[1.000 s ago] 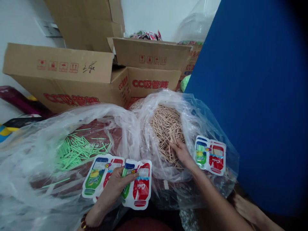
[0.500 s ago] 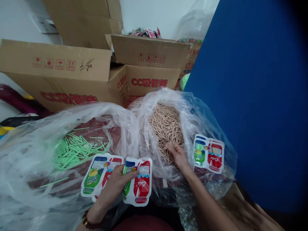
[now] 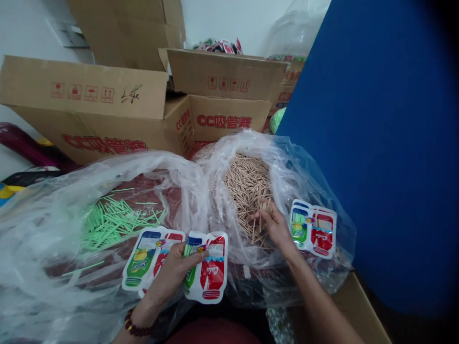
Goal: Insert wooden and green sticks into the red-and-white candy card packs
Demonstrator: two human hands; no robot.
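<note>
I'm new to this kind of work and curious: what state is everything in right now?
Left hand: gripping a packet.
Right hand: pinching brown sticks.
Held packet: partly covered.
Packets at right: flat, overlapping.
Brown sticks: loose, heaped.
Green sticks: loose, a few apart.
Plastic bags: open, crumpled.
Left cardboard box: flap raised.

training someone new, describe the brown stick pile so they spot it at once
Find the big blue panel on the right. To its left, clear plastic surrounds the brown stick pile, with the right hand over its near right edge. Its brown colour sets it apart from the bright green sticks farther left.
</note>
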